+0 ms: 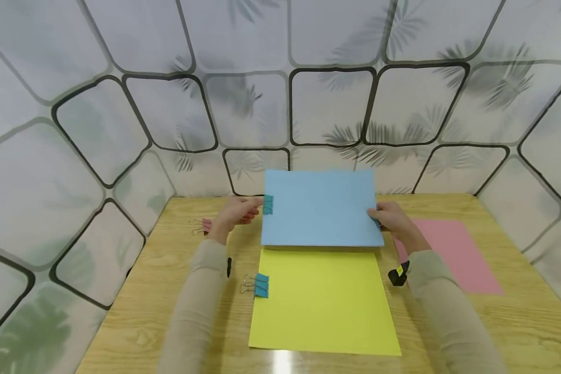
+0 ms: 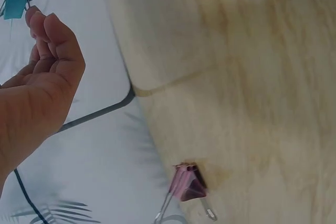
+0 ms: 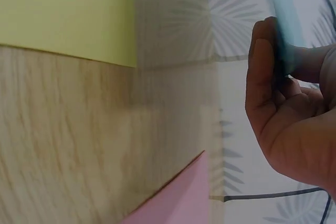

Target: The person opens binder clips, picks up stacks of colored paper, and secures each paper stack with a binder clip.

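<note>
Raised above the table, a light blue sheet stack (image 1: 320, 208) carries a teal binder clip (image 1: 268, 204) on its left edge. My left hand (image 1: 236, 214) has its fingertips at that clip, by a wire handle, with the fingers bent; the thumb's contact is hidden in the left wrist view. My right hand (image 1: 395, 221) pinches the blue stack's right edge, thumb in front and fingers behind. Below lies a yellow sheet stack (image 1: 324, 304), with a blue binder clip (image 1: 261, 285) on its left edge.
Pink paper (image 1: 458, 254) lies on the wooden table (image 1: 135, 322) to the right, partly behind my right arm. A pink binder clip (image 2: 189, 182) sits on the table beyond my left wrist. Patterned white cloth (image 1: 332, 104) hangs at the back and sides.
</note>
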Available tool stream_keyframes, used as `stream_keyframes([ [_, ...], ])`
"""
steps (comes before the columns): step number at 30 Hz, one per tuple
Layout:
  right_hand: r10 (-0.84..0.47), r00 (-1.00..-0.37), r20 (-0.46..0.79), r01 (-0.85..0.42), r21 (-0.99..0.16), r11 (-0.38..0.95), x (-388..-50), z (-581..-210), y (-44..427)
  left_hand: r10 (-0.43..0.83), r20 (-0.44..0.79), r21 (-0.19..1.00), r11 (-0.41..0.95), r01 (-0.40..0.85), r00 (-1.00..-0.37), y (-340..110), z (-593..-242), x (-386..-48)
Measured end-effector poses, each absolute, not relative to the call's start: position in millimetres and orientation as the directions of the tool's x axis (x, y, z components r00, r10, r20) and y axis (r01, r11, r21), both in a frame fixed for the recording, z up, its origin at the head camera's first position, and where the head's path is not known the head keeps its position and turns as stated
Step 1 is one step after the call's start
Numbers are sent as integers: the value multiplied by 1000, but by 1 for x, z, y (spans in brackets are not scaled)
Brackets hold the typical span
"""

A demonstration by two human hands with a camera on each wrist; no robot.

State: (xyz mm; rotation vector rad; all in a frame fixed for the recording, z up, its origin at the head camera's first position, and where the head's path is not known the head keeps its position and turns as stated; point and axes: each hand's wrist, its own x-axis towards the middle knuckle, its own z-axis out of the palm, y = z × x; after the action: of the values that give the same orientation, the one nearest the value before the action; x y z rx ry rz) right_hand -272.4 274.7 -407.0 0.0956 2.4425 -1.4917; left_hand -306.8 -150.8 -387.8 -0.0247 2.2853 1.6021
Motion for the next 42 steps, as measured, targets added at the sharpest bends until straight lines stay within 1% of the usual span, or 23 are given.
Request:
stream_keyframes([
  [5, -65, -943, -326, 256, -839, 480, -275, -418, 276, 157, -324, 890, 385, -244, -933, -145, -406, -314],
  [8, -60, -945, -322, 253, -834, 490, -277, -424, 276, 147, -304, 886, 408, -223, -941, -143, -415, -316],
  [15, -36, -935, -353, 280, -797, 534, -289, -426, 272, 87, -261, 862, 470, -191, -961, -135, -416, -318],
  [20, -21, -937, -347, 273, -771, 575, -295, -428, 269, 81, -238, 845, 508, -166, -968, -133, -421, -324],
  [22, -12, -941, -338, 267, -764, 588, -296, -430, 269, 95, -223, 818, 560, -133, -970, -132, -423, -326],
  [25, 3, -942, -337, 272, -754, 598, -295, -435, 268, 123, -216, 743, 664, -81, -969, -129, -427, -328],
  [28, 20, -938, -346, 291, -753, 590, -295, -440, 267, 134, -240, 676, 734, -66, -962, -126, -432, -328],
  [32, 18, -937, -349, 295, -761, 577, -296, -446, 267, 125, -248, 608, 792, -54, -961, -121, -437, -327],
  [36, 4, -939, -344, 280, -759, 588, -296, -448, 266, 116, -227, 535, 844, -24, -967, -115, -436, -325],
  [42, 4, -934, -356, 284, -739, 611, -295, -445, 262, 79, -209, 492, 870, -35, -975, -109, -436, -324],
])
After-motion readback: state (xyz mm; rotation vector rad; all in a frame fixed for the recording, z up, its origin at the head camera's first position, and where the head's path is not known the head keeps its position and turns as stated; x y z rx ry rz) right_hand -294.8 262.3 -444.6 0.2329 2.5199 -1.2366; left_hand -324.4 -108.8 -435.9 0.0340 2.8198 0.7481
